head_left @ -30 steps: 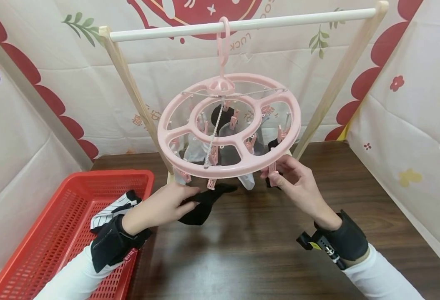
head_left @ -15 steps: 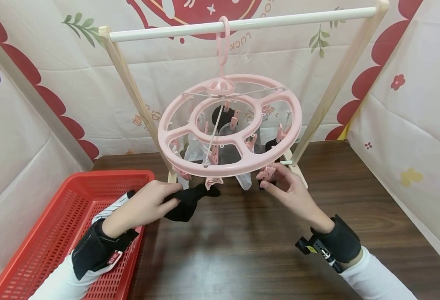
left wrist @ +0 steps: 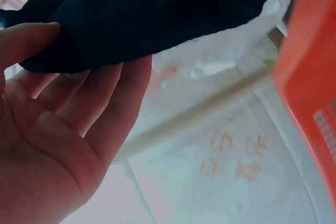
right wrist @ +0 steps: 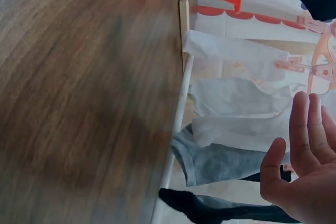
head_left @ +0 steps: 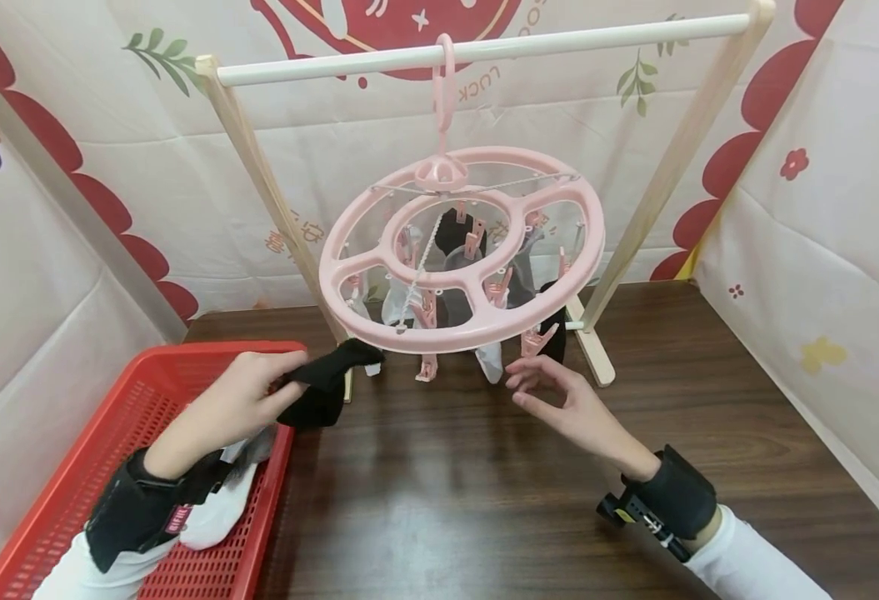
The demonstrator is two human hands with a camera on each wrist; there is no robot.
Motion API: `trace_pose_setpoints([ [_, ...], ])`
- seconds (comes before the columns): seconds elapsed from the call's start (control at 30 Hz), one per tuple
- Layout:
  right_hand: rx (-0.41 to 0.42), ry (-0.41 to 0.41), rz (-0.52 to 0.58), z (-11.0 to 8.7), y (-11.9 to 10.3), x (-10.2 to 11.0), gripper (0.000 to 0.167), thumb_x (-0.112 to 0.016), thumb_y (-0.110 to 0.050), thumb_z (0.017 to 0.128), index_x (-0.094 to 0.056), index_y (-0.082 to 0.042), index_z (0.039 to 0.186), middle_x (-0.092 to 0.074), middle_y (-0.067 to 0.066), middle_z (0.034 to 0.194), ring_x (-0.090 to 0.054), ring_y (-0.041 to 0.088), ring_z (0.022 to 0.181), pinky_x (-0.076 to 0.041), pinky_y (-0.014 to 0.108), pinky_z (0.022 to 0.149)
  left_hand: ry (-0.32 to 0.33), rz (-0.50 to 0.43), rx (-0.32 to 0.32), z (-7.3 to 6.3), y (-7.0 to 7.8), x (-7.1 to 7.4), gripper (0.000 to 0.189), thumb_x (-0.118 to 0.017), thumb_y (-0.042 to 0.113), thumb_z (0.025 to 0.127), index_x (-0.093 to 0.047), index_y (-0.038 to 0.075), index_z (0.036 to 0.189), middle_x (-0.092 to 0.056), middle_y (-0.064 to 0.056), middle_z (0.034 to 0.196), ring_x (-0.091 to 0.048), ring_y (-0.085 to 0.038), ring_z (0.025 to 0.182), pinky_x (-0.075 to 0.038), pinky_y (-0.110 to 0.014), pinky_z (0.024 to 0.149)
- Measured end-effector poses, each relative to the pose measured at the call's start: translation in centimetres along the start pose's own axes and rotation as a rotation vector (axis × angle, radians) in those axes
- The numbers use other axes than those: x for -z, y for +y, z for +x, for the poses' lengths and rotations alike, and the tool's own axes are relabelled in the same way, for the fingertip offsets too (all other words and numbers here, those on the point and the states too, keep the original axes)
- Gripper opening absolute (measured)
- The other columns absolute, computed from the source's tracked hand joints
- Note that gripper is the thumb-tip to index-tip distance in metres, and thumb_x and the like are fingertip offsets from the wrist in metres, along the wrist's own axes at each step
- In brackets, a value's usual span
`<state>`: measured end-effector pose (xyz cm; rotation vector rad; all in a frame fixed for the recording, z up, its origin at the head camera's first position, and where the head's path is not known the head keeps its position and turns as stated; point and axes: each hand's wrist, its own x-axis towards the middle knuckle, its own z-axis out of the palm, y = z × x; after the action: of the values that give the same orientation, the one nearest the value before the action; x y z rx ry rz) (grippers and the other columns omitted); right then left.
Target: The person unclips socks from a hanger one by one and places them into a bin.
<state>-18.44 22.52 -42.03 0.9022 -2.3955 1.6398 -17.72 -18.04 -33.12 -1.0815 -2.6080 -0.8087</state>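
Observation:
My left hand (head_left: 237, 398) pinches a black sock (head_left: 322, 387) between thumb and fingers, over the right edge of the red basket (head_left: 287, 467). In the left wrist view that sock (left wrist: 168, 19) lies across my fingers, the thumb on its near side. My right hand (head_left: 570, 414) holds nothing, its fingers loosely bent just below a pink clip (head_left: 536, 342) on the hanger's front right rim. Behind that clip hangs another black sock (head_left: 556, 337). The pink round hanger (head_left: 439, 339) carries several clipped socks; the right wrist view shows a grey sock (right wrist: 215, 156) and white ones.
A wooden stand with a white rail (head_left: 596, 40) bears the hanger by its hook (head_left: 445, 83). In the basket lie a white sock (head_left: 217, 512) and other socks, partly hidden by my left wrist. A brown wooden table (head_left: 446, 500) runs beneath, with printed cloth walls around.
My left hand has drawn the black sock leftward from below the hanger to the basket's edge. My right hand has let go of the pink clip and lowered slightly; the hanger has swung a little.

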Motion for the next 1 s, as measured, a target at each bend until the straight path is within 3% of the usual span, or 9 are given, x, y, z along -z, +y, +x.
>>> trace_pose_setpoints([
  [0.33,-0.034,-0.063,-0.003,-0.5,0.7,-0.9,0.027,-0.064,-0.001,0.09,-0.061,-0.006,0.117,-0.064,0.002,0.102,-0.062,0.017,0.091,-0.048,0.03,0.082,0.078,0.148,0.095,-2.8,-2.7,1.9,0.016,-0.066,-0.005,0.081,-0.062,0.009,0.087,-0.035,0.014,0.059,-0.032,0.0,0.049,-0.03,-0.024,0.045],
  [0.57,-0.08,-0.101,0.001,-0.8,1.2,-1.1,0.025,-0.065,-0.004,0.091,-0.061,-0.005,0.115,-0.065,0.002,0.102,-0.062,0.018,0.091,-0.048,0.029,0.081,0.145,0.263,0.14,-4.7,-5.0,3.3,0.021,-0.069,-0.005,0.079,-0.067,0.003,0.097,-0.045,0.01,0.062,-0.033,-0.002,0.052,-0.029,-0.025,0.048],
  [0.77,-0.082,-0.119,-0.002,-1.0,1.5,-1.1,0.024,-0.064,-0.003,0.091,-0.061,-0.004,0.115,-0.065,0.002,0.102,-0.062,0.017,0.09,-0.048,0.028,0.08,0.128,0.333,0.239,-6.0,-6.3,4.0,0.014,-0.067,-0.005,0.079,-0.063,0.008,0.083,-0.044,0.008,0.062,-0.035,-0.007,0.055,-0.029,-0.028,0.05],
  [1.0,-0.08,-0.119,0.003,-1.0,1.8,-1.0,0.024,-0.063,-0.003,0.091,-0.061,-0.001,0.116,-0.065,0.011,0.105,-0.062,0.018,0.092,-0.049,0.029,0.081,0.103,0.363,0.325,-6.6,-6.6,4.2,0.009,-0.068,-0.003,0.08,-0.063,0.006,0.08,-0.06,-0.003,0.068,-0.056,-0.021,0.06,-0.042,-0.039,0.053],
])
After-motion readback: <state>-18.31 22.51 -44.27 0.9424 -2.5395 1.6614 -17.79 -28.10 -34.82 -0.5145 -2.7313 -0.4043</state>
